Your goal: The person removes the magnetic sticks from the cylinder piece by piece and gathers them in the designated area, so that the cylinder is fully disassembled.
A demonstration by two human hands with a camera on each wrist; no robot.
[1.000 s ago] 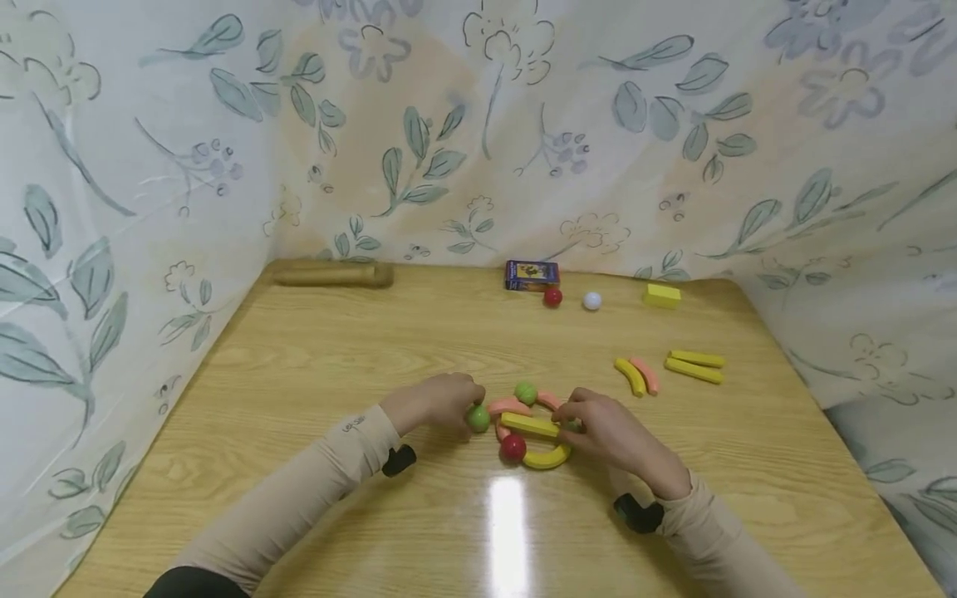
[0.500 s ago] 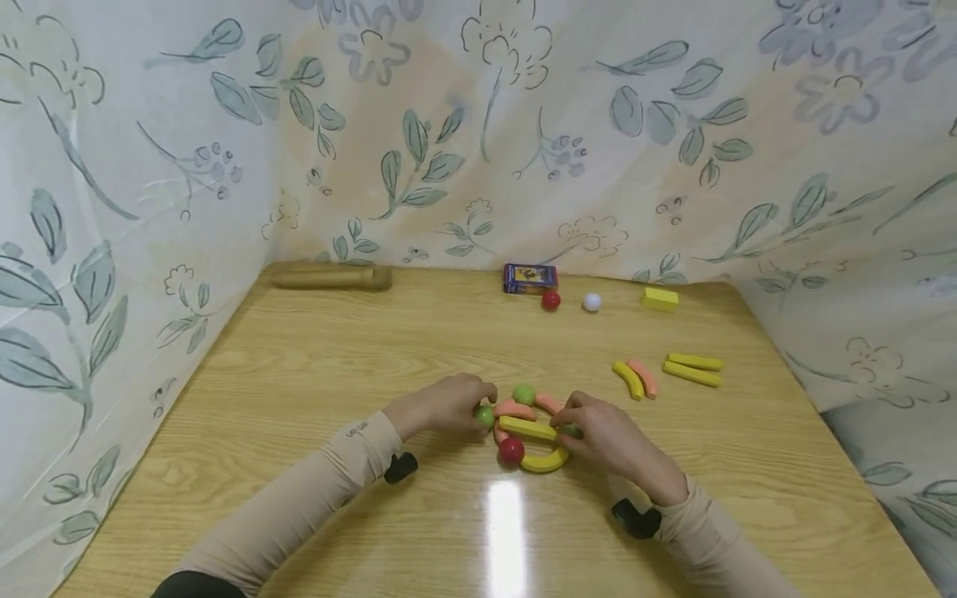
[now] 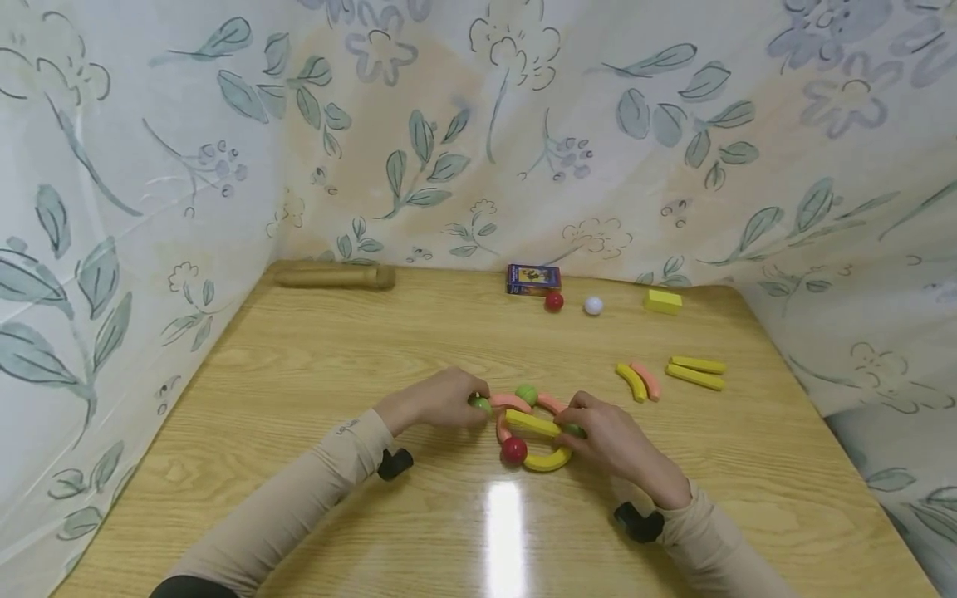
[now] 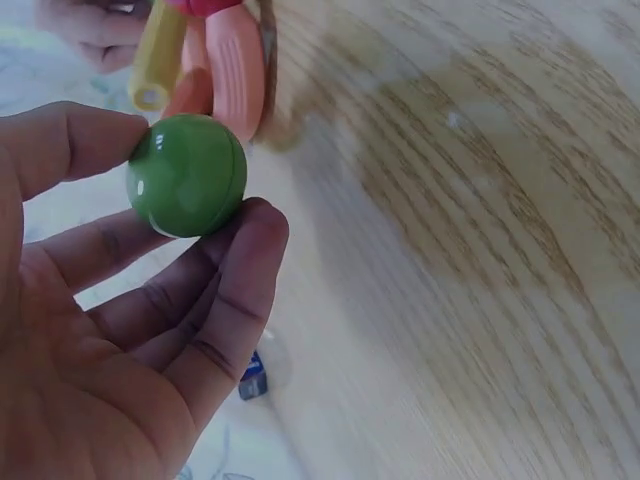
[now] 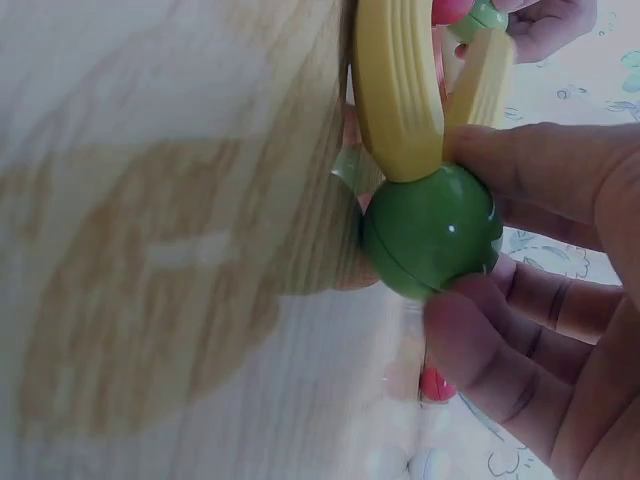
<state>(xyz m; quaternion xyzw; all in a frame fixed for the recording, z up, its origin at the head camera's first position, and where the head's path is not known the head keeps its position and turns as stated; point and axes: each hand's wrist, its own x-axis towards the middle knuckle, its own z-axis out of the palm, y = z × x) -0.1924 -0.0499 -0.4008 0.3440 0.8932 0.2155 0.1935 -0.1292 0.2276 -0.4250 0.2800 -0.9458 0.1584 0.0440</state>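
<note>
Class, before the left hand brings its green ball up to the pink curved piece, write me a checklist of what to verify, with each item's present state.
1. Left hand pinches its green ball firmly between thumb and fingers: ok.
2. Ball sits close beside the pink curved piece: ok.
3. Ball already joined to that piece: cannot tell; the contact point is hidden.
4. Right hand steadies the ring, gripping the second green ball under the yellow curved piece: ok.
5. Red ball seated in the ring's near side: ok.
6. Spare pieces lie apart from the work: ok.
</note>
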